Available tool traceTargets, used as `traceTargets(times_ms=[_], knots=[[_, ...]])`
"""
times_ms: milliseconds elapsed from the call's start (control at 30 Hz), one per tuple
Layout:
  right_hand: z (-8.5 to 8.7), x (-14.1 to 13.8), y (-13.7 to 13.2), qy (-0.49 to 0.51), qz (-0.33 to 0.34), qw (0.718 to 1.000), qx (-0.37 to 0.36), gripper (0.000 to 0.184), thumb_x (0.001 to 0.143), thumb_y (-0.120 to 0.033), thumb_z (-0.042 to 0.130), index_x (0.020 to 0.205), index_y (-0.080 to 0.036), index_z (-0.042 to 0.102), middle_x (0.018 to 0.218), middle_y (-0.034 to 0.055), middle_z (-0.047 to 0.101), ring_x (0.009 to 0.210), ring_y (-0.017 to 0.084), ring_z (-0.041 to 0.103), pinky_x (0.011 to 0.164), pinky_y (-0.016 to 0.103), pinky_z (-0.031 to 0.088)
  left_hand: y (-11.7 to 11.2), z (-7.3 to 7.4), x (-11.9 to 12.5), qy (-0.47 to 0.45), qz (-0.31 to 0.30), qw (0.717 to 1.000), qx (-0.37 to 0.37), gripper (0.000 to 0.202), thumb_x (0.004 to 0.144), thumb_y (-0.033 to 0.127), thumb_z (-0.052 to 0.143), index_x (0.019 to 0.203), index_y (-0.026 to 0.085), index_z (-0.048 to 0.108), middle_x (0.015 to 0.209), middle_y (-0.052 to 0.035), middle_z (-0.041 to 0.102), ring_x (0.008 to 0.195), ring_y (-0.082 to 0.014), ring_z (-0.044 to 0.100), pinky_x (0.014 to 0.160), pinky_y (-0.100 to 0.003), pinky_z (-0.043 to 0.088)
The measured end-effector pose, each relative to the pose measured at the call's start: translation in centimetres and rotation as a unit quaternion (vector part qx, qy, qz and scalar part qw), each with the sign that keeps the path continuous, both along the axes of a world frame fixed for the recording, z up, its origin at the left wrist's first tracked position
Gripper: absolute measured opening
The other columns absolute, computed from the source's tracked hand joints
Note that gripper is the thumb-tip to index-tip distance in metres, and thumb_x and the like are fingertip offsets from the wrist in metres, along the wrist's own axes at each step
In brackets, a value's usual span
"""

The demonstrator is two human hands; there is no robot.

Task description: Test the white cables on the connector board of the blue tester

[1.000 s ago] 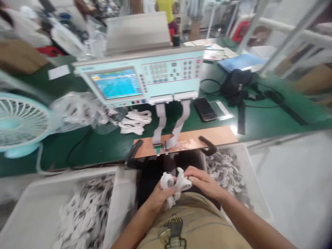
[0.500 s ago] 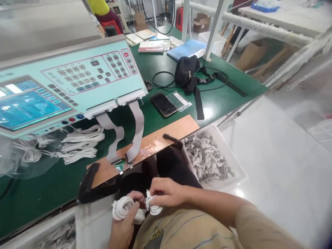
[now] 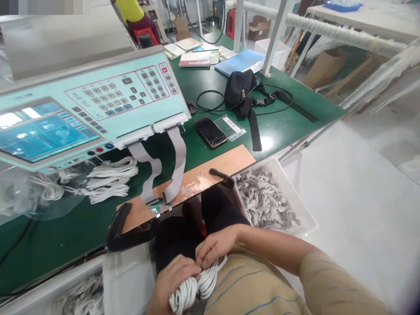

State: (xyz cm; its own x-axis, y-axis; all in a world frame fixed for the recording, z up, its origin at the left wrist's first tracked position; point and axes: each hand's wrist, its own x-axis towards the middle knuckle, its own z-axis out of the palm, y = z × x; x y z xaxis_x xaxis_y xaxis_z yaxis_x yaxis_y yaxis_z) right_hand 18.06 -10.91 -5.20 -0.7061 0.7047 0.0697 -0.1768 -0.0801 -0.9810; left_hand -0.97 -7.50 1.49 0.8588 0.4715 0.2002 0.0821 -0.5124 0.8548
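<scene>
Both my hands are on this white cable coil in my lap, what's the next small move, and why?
Probably tease one cable end loose with the right hand: the left hand grips the coil fully wound, the right pinches its top, and the connector at the board's edge sits just beyond the lap.

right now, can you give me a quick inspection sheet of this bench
surface: green bench, copper-coloured board at its front edge
job's things: white cable bundle in the lap; tester with lit screen, two grey ribbon cables running down to the board
clutter: phone, black bag, books
grippers: left hand closed round the bundle; right hand pinching its coils
cables: white coils in front of the tester, black cord by the bag, bin full of cables at the right
surroundings: person in a yellow top, cardboard box
</scene>
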Motion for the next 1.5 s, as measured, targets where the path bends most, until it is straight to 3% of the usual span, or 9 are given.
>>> traceTargets(times_ms=[200,400,533,633,733,800,1133,1233,1500], knots=[[1.8,-0.6,0.5,-0.038,0.044,0.995,-0.083,0.03,0.064,-0.04,0.074,0.066,-0.011,0.064,0.066,-0.0016,0.055,0.069,0.015,0.054,0.063,0.02,0.042,0.6,-0.3,-0.5,-0.035,-0.09,0.971,0.217,0.03,0.075,0.011,0.06,0.104,0.018,0.06,0.08,-0.0065,0.065,0.068,-0.0147,0.054,0.061,-0.026,0.043],[3.0,-0.3,-0.1,-0.046,-0.104,0.988,-0.103,0.03,0.08,-0.042,0.06,0.086,-0.013,0.062,0.07,-0.0012,0.052,0.063,0.012,0.046,0.059,0.021,0.037,1.1,-1.9,-1.3,-0.084,0.083,0.965,0.235,0.021,0.075,0.011,0.058,0.095,0.016,0.061,0.078,-0.0068,0.064,0.071,-0.016,0.055,0.066,-0.03,0.045],[3.5,-2.1,1.3,-0.053,-0.318,0.946,-0.044,0.028,0.082,-0.042,0.056,0.077,-0.015,0.057,0.069,-0.0011,0.049,0.062,0.012,0.042,0.057,0.022,0.034,2.4,-3.1,0.2,-0.148,0.258,0.951,0.084,0.013,0.075,0.014,0.058,0.086,0.016,0.063,0.081,-0.0062,0.062,0.076,-0.0161,0.057,0.071,-0.03,0.046],[3.7,-3.2,3.1,-0.046,-0.442,0.895,-0.036,0.029,0.081,-0.043,0.057,0.071,-0.016,0.054,0.062,-0.0031,0.043,0.056,0.011,0.037,0.052,0.022,0.031,4.0,-3.3,1.9,-0.18,0.394,0.887,-0.159,0.012,0.07,0.022,0.064,0.079,0.014,0.063,0.074,-0.0035,0.062,0.07,-0.0146,0.058,0.068,-0.027,0.047],[3.7,-3.7,4.6,-0.058,-0.49,0.869,-0.032,0.03,0.079,-0.044,0.058,0.071,-0.016,0.056,0.058,-0.0032,0.042,0.053,0.011,0.035,0.05,0.022,0.03,5.4,-3.3,3.0,-0.189,0.397,0.814,-0.38,0.024,0.063,0.027,0.071,0.08,0.012,0.064,0.066,-0.0014,0.061,0.058,-0.0117,0.057,0.059,-0.024,0.046],[3.7,-3.8,5.2,-0.07,-0.501,0.862,-0.032,0.031,0.078,-0.045,0.06,0.069,-0.016,0.058,0.057,-0.0029,0.043,0.053,0.011,0.036,0.049,0.023,0.03,6.0,-3.5,3.2,-0.202,0.369,0.799,-0.429,0.025,0.061,0.028,0.073,0.077,0.011,0.064,0.064,-0.0013,0.062,0.057,-0.0111,0.056,0.059,-0.023,0.046],[3.7,-3.8,5.9,-0.076,-0.532,0.842,-0.043,0.03,0.075,-0.044,0.063,0.064,-0.016,0.056,0.053,-0.0026,0.046,0.05,0.011,0.037,0.048,0.022,0.029,8.4,-2.6,1.0,-0.084,0.3,0.906,-0.286,0.027,0.066,0.037,0.068,0.065,0.011,0.065,0.059,-0.0017,0.061,0.055,-0.0111,0.054,0.056,-0.021,0.043],[3.7,-3.9,6.1,-0.032,-0.52,0.847,-0.107,0.03,0.071,-0.042,0.067,0.061,-0.016,0.056,0.052,-0.0028,0.047,0.046,0.01,0.036,0.046,0.022,0.028,8.8,-2.3,0.6,-0.069,0.258,0.91,-0.317,0.028,0.065,0.038,0.069,0.069,0.011,0.065,0.058,-0.0014,0.06,0.053,-0.0106,0.053,0.054,-0.021,0.044],[4.0,-4.3,6.7,0.043,-0.526,0.828,-0.188,0.03,0.06,-0.041,0.076,0.061,-0.016,0.059,0.05,-0.004,0.047,0.043,0.009,0.034,0.043,0.021,0.027,8.4,-3.2,1.9,-0.16,0.316,0.884,-0.306,0.026,0.067,0.035,0.068,0.077,0.011,0.067,0.076,-0.007,0.066,0.07,-0.0157,0.06,0.07,-0.028,0.048]])
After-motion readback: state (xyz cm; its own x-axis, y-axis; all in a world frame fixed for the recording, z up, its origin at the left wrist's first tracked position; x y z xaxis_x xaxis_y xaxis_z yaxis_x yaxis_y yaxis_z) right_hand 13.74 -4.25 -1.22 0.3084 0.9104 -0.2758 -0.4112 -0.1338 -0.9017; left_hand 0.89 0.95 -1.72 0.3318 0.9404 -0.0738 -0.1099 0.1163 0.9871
